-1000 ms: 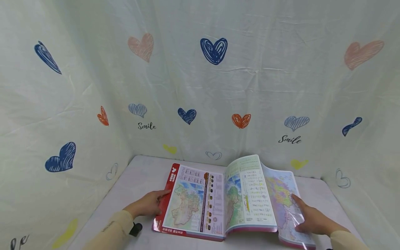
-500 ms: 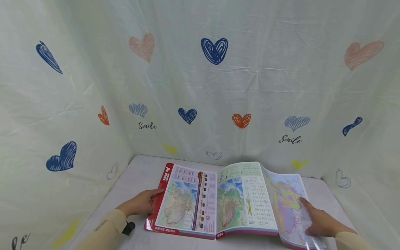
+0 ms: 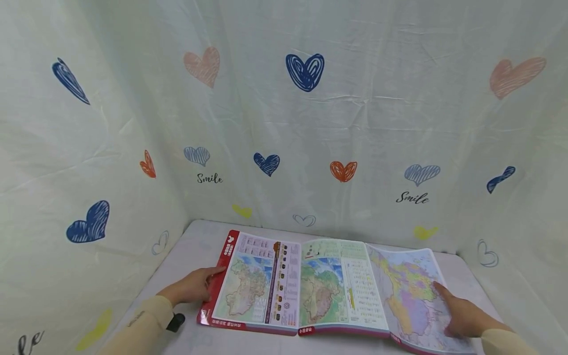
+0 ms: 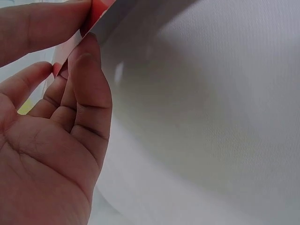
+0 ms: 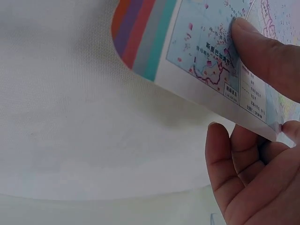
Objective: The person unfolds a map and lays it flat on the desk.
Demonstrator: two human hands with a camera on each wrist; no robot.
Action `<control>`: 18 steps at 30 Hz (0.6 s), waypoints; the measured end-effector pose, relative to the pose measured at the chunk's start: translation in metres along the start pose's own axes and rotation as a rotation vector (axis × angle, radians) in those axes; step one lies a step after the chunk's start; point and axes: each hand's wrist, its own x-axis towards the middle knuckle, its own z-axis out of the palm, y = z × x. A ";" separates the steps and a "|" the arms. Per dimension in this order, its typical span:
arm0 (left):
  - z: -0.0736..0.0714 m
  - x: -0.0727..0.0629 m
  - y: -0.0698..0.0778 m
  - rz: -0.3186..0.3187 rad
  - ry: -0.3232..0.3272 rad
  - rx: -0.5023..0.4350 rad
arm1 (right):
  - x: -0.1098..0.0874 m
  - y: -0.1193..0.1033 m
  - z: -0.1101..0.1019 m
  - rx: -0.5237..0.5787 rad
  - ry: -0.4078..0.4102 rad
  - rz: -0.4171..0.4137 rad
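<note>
A glossy folding map [image 3: 321, 288] lies spread over the table in three panels, with creases between them. A red band [image 3: 217, 291] runs down its left side, and the right panel [image 3: 410, 291] shows coloured regions. My left hand [image 3: 191, 287] pinches the left edge; in the left wrist view the thumb and fingertips sit on either side of the red sheet [image 4: 99, 8]. At the other end my right hand [image 3: 468, 315] holds the right edge. The right wrist view shows the thumb on the printed face [image 5: 206, 51] and the other fingers beneath, near a corner with coloured stripes [image 5: 136, 35].
A pale cloth-covered table [image 3: 186, 246] stands below the map. Behind and beside it hangs a white curtain [image 3: 306, 128] printed with hearts and "Smile". A small black object [image 3: 176, 322] is at the left wrist.
The two hands have moved apart, left hand leftward and right hand rightward. The raised middle panel has come down and flattened, and the map is spread wider.
</note>
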 end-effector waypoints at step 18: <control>-0.003 0.003 -0.008 -0.044 0.009 0.040 | 0.005 0.011 0.000 -0.026 -0.057 0.071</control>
